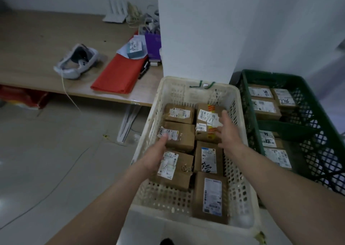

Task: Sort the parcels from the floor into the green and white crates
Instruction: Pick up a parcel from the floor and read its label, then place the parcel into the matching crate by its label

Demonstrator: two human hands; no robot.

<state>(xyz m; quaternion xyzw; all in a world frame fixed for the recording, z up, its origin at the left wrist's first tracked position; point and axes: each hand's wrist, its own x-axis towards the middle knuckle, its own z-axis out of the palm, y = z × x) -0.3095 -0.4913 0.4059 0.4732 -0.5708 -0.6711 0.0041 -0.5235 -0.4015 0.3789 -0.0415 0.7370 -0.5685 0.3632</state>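
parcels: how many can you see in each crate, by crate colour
white crate: 6 parcels
green crate: 5 parcels
total: 11 parcels in view

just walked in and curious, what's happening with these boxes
A person has both hands in the white crate, which holds several brown parcels. The left hand rests with straight fingers on a labelled parcel in the left column, and the right hand touches the orange-taped parcel at the far right. The green crate beside it holds more parcels.
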